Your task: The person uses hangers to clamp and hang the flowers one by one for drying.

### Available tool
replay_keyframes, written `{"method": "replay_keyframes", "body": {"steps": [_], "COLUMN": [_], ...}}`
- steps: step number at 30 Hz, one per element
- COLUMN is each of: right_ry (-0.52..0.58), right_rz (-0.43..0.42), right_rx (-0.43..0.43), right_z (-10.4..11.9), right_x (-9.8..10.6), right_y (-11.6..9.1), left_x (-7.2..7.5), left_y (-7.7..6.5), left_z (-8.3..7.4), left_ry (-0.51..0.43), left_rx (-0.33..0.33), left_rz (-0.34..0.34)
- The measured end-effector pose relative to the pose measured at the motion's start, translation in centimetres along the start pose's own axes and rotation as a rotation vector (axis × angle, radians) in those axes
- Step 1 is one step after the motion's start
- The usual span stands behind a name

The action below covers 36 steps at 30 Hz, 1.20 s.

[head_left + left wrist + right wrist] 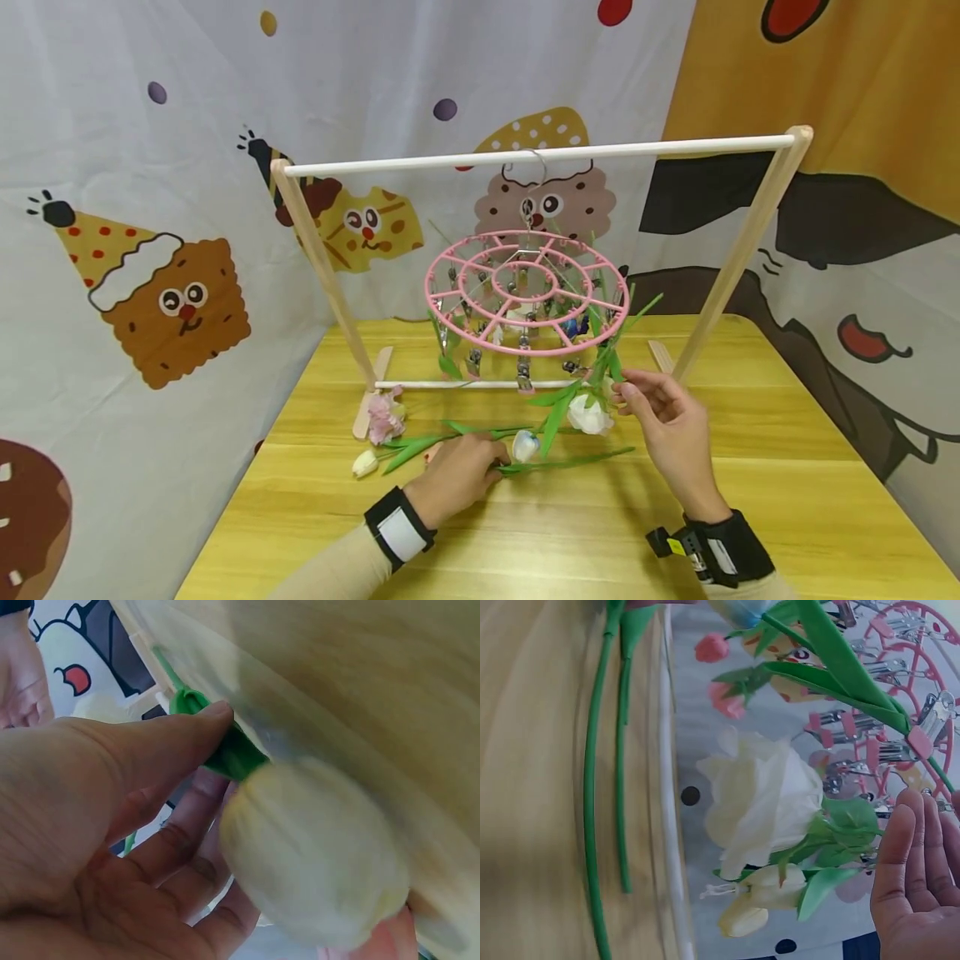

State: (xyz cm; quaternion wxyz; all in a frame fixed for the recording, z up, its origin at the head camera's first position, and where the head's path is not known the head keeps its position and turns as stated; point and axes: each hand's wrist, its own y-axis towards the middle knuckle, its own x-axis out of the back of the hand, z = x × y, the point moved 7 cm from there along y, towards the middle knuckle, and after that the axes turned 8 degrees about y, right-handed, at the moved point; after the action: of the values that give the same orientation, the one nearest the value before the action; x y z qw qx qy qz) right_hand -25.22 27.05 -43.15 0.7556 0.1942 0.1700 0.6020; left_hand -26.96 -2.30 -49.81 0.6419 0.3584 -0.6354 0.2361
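Note:
My left hand [461, 475] is low over the table, thumb and fingers pinching the green base of an artificial white tulip [315, 855]. Its stem [577, 461] runs off to the right; the bloom is hidden in the head view. Beside the right edge of a pink round clip hanger [525, 350], my right hand [671, 425] has its fingers extended, holding nothing visible. Closest to it hang a white rose [757, 799] and cream tulips [772, 889]. A blue-and-white tulip [525, 446] hangs lower. One metal clip [934, 720] with pink tips grips a green stem.
A wooden stand [735, 250] with a white top bar [637, 150] carries the hanger by its hook. At the stand's left foot is a pink flower [386, 417]. A cream tulip [365, 463] lies left of my left hand. Behind hangs a cartoon-print curtain [187, 100].

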Motion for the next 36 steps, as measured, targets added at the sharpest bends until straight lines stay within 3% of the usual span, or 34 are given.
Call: {"method": "replay_keyframes", "body": {"steps": [9,15,21,23,28,32,36], "right_ry": [-0.108,-0.235,-0.277,-0.247,-0.046,0.129,0.201], "right_rz": [0.032,0.065,0.057,0.049,0.069,0.140,0.211], "right_rx": [0.017,0.027,-0.005,-0.012,-0.002,0.050,0.077], "right_z": [-0.6,-0.2,0.1,0.2,0.3,0.6,1.0], "right_x": [0.1,1.6,3.4,3.7,3.2,1.8,-0.5], "right_y": [-1.2,-1.4,-1.4,-1.4,-1.9,-2.6,-3.5], "left_x": [1.9,3.9,6.1,6.6,7.5,7.8,8.0], "left_y": [-0.7,-1.5,-2.0,-2.1,-2.3,-2.4,-2.4], "left_z": [-0.1,-0.1,0.5,0.7,1.4,1.8,2.1], "left_ry": [-0.134,-0.241,-0.306,-0.318,-0.377,-0.448,-0.472], "left_rx": [-0.029,-0.032,-0.024,-0.020,0.016,0.042,0.053], "left_rz": [-0.076,-0.121,-0.200,-0.230,-0.284,-0.326,-0.369]}}
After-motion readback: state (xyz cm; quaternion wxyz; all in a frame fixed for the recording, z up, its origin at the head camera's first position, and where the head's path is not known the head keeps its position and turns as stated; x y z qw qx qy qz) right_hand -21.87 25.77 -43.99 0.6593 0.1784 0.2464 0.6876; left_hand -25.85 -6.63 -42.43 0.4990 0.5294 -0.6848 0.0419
